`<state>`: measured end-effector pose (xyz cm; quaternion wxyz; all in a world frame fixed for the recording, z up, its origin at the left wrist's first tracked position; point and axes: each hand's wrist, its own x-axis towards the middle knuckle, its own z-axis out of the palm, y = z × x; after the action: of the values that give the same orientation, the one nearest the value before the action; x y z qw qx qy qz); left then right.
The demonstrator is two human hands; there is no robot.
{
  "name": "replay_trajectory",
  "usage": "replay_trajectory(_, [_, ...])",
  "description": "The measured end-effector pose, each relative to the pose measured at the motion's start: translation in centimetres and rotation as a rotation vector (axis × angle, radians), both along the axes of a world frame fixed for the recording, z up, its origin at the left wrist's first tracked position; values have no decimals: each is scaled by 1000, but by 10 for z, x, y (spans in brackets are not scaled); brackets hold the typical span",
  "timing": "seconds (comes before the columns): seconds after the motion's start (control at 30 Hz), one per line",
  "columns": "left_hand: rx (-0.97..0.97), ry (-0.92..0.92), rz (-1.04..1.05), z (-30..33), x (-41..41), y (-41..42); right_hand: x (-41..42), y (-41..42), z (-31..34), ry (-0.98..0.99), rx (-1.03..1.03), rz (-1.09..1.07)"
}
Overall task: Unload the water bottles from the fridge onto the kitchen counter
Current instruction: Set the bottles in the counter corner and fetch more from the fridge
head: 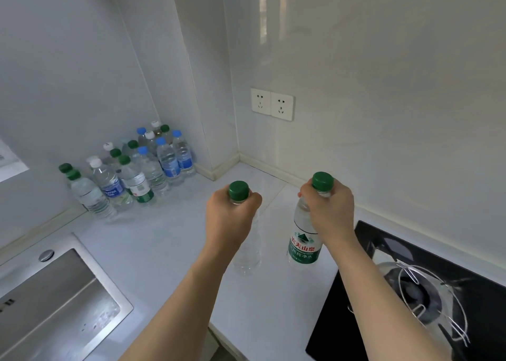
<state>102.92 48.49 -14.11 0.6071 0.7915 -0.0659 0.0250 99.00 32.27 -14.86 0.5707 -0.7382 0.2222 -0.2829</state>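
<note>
My left hand (230, 212) grips the neck of a clear, green-capped water bottle (247, 259) that stands upright on the white kitchen counter (169, 240). My right hand (330, 210) grips the neck of a second green-capped bottle with a green label (302, 247), upright on the counter beside the stove. Several more water bottles (137, 174) with green, blue and white caps stand grouped in the back left corner against the wall. The fridge is out of view.
A steel sink (54, 300) is set into the counter at the lower left. A black gas stove (410, 292) with a wire pan support lies at the lower right. Two wall sockets (272, 104) sit above the counter's back corner.
</note>
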Motion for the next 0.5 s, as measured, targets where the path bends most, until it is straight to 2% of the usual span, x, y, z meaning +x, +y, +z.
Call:
replay_trajectory(0.4, [-26, 45, 17, -16, 94, 56, 98, 57, -15, 63, 41, 99])
replay_trajectory(0.5, [19, 71, -1, -23, 124, 81, 131, 82, -18, 61, 49, 124])
